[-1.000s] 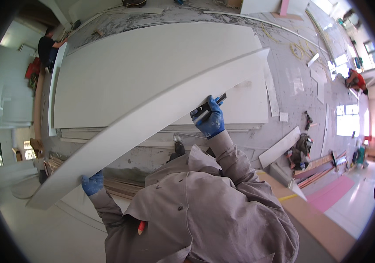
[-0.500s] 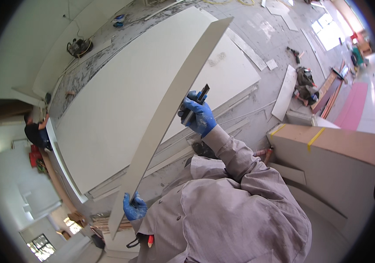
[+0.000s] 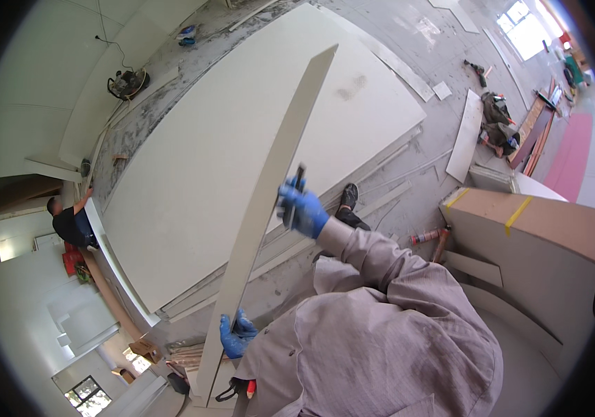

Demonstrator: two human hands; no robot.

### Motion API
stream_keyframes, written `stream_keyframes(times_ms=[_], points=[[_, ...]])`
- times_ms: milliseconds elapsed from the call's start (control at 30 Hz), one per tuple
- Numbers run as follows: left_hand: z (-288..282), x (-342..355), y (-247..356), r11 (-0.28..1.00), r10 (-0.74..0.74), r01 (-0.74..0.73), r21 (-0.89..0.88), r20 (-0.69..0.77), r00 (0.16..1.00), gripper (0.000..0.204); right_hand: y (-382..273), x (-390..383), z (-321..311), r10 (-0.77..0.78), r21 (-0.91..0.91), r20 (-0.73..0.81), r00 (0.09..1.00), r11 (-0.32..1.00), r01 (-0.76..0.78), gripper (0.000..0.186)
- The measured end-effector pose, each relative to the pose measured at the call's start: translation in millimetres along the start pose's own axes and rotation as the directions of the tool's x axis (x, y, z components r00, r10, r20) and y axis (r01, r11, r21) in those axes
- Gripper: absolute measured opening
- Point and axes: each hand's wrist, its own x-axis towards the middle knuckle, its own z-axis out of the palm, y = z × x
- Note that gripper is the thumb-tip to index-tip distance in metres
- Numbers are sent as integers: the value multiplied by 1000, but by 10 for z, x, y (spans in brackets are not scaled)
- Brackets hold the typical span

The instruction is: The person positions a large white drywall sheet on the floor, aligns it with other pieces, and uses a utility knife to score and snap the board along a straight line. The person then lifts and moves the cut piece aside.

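Observation:
A long, narrow white strip (image 3: 290,128) runs diagonally before me over a large white board (image 3: 172,208) lying on the floor. My left hand (image 3: 237,335), in a blue glove, grips the strip near its lower end, fingers curled at its edge. My gloved right hand (image 3: 301,208) is closed around a dark tool (image 3: 299,177), apparently a utility knife, at the strip's right edge; it is slightly blurred, so I cannot tell whether it also touches the strip. My shoe (image 3: 348,198) shows beside the board stack.
A co-worker in dark clothes (image 3: 69,221) crouches at left. Right are a box structure (image 3: 534,257) with yellow tape, tubes (image 3: 426,236), a drill (image 3: 476,69), bags (image 3: 499,125) and pink panels (image 3: 565,153). A machine (image 3: 127,85) with a cord stands upper left.
The view has turned. The strip has gone from a shallow diagonal to a steeper one, still in both hands' reach; my right hand and tool have moved down and left in view.

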Motion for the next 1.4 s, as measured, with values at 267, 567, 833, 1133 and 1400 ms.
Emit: stream_keyframes(times_ms=[267, 567, 833, 1133, 1400], points=[[488, 261, -443, 994, 15, 5, -108, 191, 982, 31, 722, 245, -10, 112, -202, -187, 976, 968, -150, 22], [-501, 79, 775, 957, 257, -287, -44, 591, 765, 62, 188, 1531, -143, 251, -314, -228, 941, 896, -315, 13], [417, -202, 1120, 696, -145, -140, 704, 330, 933, 85, 102, 2363, -312, 217, -288, -162, 963, 923, -257, 12], [1307, 2076, 630, 606, -74, -525, 598, 699, 711, 71, -573, 2449, 619, 34, -417, 14, 999, 909, -25, 16], [4012, 3886, -636, 407, 173, -748, 524, 760, 627, 49, -1204, 737, -191, 126, -374, 3, 992, 920, -115, 32]])
